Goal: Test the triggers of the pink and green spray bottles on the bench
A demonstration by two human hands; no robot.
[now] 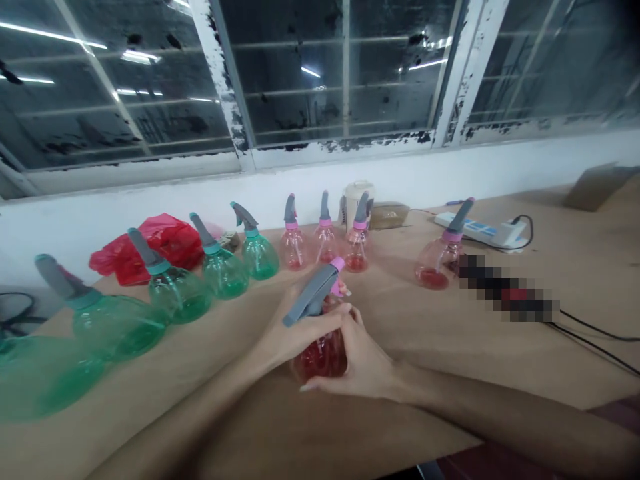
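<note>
Bottles beyond hands; wall behind

We record one head-worn view, set above the near side of the brown, flat-topped desk and facing forward and down. We see the bare left hand and bare right hand at close range, near mid-frame. Beyond, we find the plain white wall and dark-glazed, white-framed windows filling the upper part, farther off.

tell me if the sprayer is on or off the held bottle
On, it seems: the grey sprayer sits atop the bottle. Cannot tell how tight: the left hand and right hand hide the join.
</note>
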